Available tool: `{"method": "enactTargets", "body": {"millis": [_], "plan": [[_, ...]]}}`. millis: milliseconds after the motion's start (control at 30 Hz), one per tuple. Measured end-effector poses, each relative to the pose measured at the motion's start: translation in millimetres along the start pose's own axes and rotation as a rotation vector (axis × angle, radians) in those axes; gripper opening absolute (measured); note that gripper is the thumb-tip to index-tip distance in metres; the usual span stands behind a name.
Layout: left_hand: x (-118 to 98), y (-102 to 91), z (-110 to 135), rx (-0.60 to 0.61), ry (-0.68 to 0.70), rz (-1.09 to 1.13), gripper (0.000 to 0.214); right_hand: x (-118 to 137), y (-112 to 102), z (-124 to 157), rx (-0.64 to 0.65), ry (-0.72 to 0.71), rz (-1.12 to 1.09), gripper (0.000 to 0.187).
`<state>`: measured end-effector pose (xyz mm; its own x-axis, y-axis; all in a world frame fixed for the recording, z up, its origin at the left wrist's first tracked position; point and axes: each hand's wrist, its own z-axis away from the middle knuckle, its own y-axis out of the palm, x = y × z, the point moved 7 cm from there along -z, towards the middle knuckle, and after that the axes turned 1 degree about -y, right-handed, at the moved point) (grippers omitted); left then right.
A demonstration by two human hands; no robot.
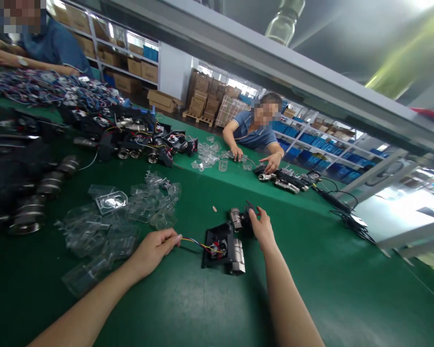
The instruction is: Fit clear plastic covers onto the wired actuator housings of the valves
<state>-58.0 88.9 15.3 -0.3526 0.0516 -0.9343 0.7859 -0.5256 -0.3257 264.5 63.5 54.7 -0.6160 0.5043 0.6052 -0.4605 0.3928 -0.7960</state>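
Sturdy body, delicate pull

At lower centre of the frame, the open black plastic housing [219, 249] with its silver metal cylinder [238, 258] looks rigid, probably heavy; grip its walls. The left hand [156, 251] pinches thin multicoloured wires [193, 240], likely fragile; the right hand [262, 228] grasps another black plastic unit [248, 220].

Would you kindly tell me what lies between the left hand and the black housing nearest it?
In the head view, a few thin coloured wires span that gap, running from the left hand to the black housing, over the green tabletop.
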Motion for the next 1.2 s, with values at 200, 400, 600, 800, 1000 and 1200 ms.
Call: {"method": "enactTargets", "body": {"millis": [200, 400, 600, 800, 1000, 1200], "plan": [[4, 3.6, -1, 0.025, 0.019, 0.095, 0.048, 60, 25, -9, 0.060, -0.132, -0.074, 0.056], [12, 4.7, -5, 0.019, 0.000, 0.164, 0.050, 149, 23, 84, 0.156, -0.696, -0.205, 0.033], [16, 6.1, -9, -0.031, 0.003, 0.197, 0.056, 145, 91, 152, 0.492, -0.818, 0.134, 0.021], [9, 0.8, -4, -0.074, 0.010, 0.149, 0.046, 139, 98, 140, 0.447, -0.822, 0.214, 0.021], [-7, -10.9, 5, -0.234, 0.204, -0.208, 0.030, 132, 92, 127, 0.524, -0.657, 0.178, 0.020], [-13, -8.2, 7, -0.215, 0.299, -0.313, 0.024, 125, 89, 124, 0.607, -0.616, 0.065, 0.021]]}}
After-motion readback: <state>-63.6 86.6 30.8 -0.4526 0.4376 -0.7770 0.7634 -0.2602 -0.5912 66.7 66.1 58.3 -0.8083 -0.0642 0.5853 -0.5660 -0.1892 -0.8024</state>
